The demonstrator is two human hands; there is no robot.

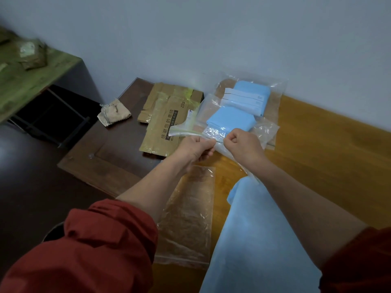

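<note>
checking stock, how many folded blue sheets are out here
2. One folded blue sheet sits in a clear bag by the wall; the other folded sheet lies nearer, just behind the held bag. An unfolded blue sheet lies in front; more may be hidden.

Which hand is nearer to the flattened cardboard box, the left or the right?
Left. The left hand grips the clear bag just beside the flattened cardboard box; the right hand grips it farther right.

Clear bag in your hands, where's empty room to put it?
The clear bag could go on bare orange wood right of the bagged blue cloths, or on dark board left of the cardboard, nearer than the beige pouch. The middle is crowded: empty bag, blue sheet.
</note>
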